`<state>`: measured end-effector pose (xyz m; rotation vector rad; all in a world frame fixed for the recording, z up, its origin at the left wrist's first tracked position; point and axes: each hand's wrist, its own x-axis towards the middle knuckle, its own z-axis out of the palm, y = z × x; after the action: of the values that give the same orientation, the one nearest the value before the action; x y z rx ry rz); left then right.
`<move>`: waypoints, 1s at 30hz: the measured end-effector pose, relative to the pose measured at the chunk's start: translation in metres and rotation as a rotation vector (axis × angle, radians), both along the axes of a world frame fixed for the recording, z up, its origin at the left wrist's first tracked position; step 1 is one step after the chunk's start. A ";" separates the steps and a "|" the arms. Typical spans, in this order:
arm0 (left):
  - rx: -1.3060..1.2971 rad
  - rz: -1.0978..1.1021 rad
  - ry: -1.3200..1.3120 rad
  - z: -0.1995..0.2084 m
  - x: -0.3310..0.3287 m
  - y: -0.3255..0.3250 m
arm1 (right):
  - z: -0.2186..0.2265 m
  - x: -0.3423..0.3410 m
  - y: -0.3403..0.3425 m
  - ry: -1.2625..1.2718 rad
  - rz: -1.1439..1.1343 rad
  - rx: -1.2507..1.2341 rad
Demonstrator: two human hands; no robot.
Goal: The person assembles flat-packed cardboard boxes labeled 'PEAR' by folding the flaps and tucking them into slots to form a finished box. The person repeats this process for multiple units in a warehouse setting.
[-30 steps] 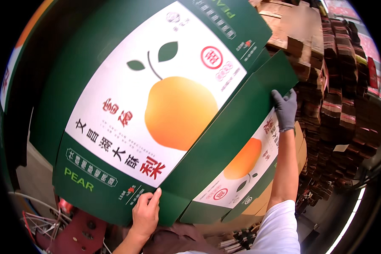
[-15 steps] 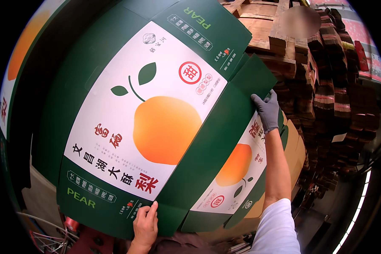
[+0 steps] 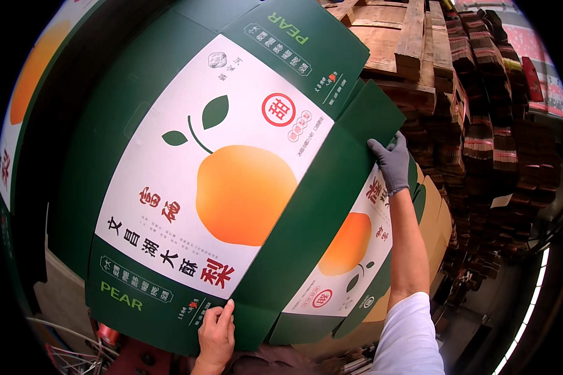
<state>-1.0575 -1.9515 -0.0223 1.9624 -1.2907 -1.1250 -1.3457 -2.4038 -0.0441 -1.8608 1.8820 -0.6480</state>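
Observation:
A large flat printed carton sheet [image 3: 313, 181] spreads before me, green with white panels, an orange-yellow pear and green leaves. My left hand [image 3: 215, 334], bare, is closed at its lower edge, with thumb and fingertips against the green flap. Farther up on the right, my right hand [image 3: 391, 164] wears a grey glove and grips the sheet's right side, thumb on the printed face. The fingers' far side is hidden behind the cardboard. Fold lines divide the sheet into panels and flaps.
Wooden pallets [image 3: 388, 44] stand at the far right, beside tall stacks of bundled brown cardboard [image 3: 481, 144]. Plain brown cardboard [image 3: 433, 219] lies beyond my right forearm. At lower left are a wire wheel-like frame [image 3: 75, 359] and a red cylindrical object [image 3: 108, 333].
The carton sheet's upper right corner and my right hand have shifted slightly left. My left hand has barely moved; both hands keep their hold.

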 end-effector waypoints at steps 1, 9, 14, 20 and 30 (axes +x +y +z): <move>0.002 0.000 0.001 0.000 0.000 0.000 | 0.000 0.000 0.000 0.004 0.000 0.006; 0.012 0.000 0.003 -0.001 0.000 0.000 | -0.005 0.000 -0.003 0.086 -0.006 0.028; -0.001 0.004 -0.011 0.000 -0.001 0.000 | -0.009 -0.004 -0.003 0.040 0.013 -0.002; -0.006 0.002 0.001 0.000 0.000 0.000 | -0.011 -0.002 -0.002 0.033 -0.022 0.051; 0.005 0.004 0.004 0.000 -0.001 0.001 | 0.014 0.053 0.032 0.509 0.164 -0.362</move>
<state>-1.0585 -1.9506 -0.0222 1.9647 -1.2829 -1.1313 -1.2928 -2.3721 -0.0298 -2.5806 1.9691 -0.5182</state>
